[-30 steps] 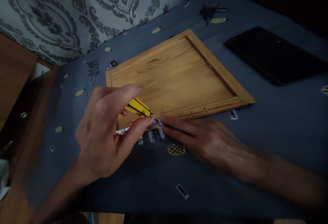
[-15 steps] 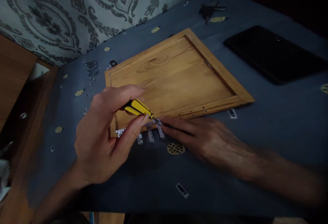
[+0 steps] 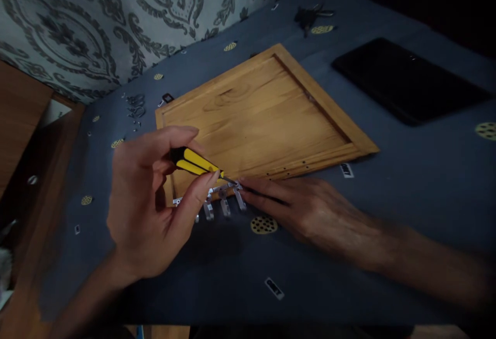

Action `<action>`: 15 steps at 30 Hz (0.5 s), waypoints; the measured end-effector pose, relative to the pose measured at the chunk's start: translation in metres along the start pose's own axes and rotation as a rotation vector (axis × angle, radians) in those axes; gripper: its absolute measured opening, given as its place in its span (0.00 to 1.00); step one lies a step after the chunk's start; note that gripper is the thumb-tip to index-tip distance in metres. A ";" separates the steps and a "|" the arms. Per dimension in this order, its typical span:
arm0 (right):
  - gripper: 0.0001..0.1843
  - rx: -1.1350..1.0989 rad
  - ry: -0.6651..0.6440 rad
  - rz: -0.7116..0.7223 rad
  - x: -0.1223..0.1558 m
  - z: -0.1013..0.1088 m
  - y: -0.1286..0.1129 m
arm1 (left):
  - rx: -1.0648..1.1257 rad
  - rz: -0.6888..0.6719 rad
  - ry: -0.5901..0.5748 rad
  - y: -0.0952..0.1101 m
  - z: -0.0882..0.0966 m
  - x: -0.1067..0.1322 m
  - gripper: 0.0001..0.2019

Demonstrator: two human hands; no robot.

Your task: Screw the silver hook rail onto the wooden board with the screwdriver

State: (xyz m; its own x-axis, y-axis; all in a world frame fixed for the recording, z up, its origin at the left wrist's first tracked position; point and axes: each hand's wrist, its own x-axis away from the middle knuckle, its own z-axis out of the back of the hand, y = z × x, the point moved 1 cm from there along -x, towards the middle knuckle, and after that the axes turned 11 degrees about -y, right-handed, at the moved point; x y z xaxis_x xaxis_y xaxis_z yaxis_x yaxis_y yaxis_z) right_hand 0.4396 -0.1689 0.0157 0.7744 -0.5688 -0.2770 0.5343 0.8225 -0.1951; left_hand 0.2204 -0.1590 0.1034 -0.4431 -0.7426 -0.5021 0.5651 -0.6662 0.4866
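Observation:
My left hand (image 3: 151, 215) is closed around a yellow and black screwdriver (image 3: 196, 162), thumb on the front of the handle. The screwdriver slants down to the right, its tip at the right end of a small metal hook rail (image 3: 222, 193). That rail lies along the near edge of a framed wooden panel (image 3: 263, 117), with several pale hooks hanging over the edge. My right hand (image 3: 310, 207) reaches in from the right, its fingertips closed at the rail's right end beside the screwdriver tip. The fingers of my left hand partly cover the rail's left part.
A dark flat tablet-like object (image 3: 411, 80) lies to the right on the blue patterned cloth (image 3: 310, 282). Loose metal hooks or rings (image 3: 135, 105) lie at the back left. Dark keys or a tool (image 3: 312, 16) lie at the back, near the patterned wall covering (image 3: 155, 3).
My left hand has rolled and drawn slightly left, leaving the screwdriver handle lower and flatter. The tip and my right hand stay at the rail's end. The whole view has shifted slightly.

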 end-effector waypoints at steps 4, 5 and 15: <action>0.27 -0.001 0.027 0.008 0.000 0.001 -0.001 | 0.034 0.029 -0.001 0.002 0.000 0.001 0.32; 0.27 -0.001 0.035 0.009 0.000 0.001 0.000 | 0.052 0.039 -0.001 0.003 0.002 0.000 0.30; 0.28 -0.002 0.035 0.005 0.002 -0.002 0.001 | 0.028 0.086 -0.010 0.008 0.015 -0.007 0.25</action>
State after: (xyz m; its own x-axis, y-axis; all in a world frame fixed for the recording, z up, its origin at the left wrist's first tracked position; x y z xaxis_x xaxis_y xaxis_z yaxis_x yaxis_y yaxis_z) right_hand 0.4412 -0.1697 0.0134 0.7649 -0.5642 -0.3107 0.5294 0.8255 -0.1957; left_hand 0.2173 -0.1601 0.1216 -0.4010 -0.7977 -0.4504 0.5820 -0.6015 0.5472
